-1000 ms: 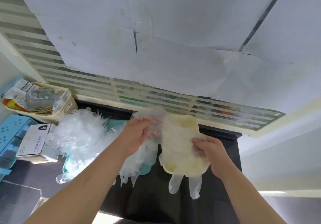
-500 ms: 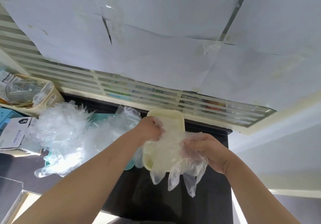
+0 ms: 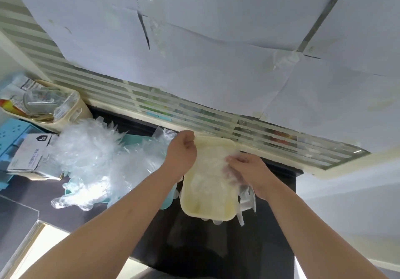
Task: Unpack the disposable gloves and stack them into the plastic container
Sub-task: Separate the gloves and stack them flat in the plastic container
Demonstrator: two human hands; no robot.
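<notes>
Viewpoint: looking down along two bare forearms onto a dark countertop point(image 3: 216, 248).
Container: cream rectangular plastic container point(image 3: 218, 216) with rounded corners, just right of the picture's centre, long side running from 12 to 6 o'clock.
Contents: layer of clear thin plastic gloves point(image 3: 208, 170) lying inside the container; some glove fingers spill over its rim at 6 and 4 o'clock.
Left hand: left hand point(image 3: 184, 152) at the container's 11 o'clock corner, fingers curled tight with the thumb on top, apparently pinching the edge of the glove layer against the rim.
Right hand: right hand point(image 3: 246, 170) at the container's 3 o'clock side, fingers bent and gripping bunched glove film that hangs down past the rim.
Unpacked pile: loose heap of clear disposable gloves point(image 3: 93, 161) at 9 o'clock of the container, just beside it, resting on a teal tray point(image 3: 166, 203) whose edge shows under the left forearm.
Box: white printed cardboard box point(image 3: 28, 153) at 9 o'clock of the heap, touching it.
Basket: beige basket point(image 3: 73, 109) at 10 o'clock, holding packets and clear wrapping.
Crate: blue perforated plastic crate point(image 3: 10, 135) at the picture's left edge.
Backdrop: striped frosted panel point(image 3: 194, 114) at 12 o'clock, mostly covered by white paper sheets point(image 3: 216, 29).
</notes>
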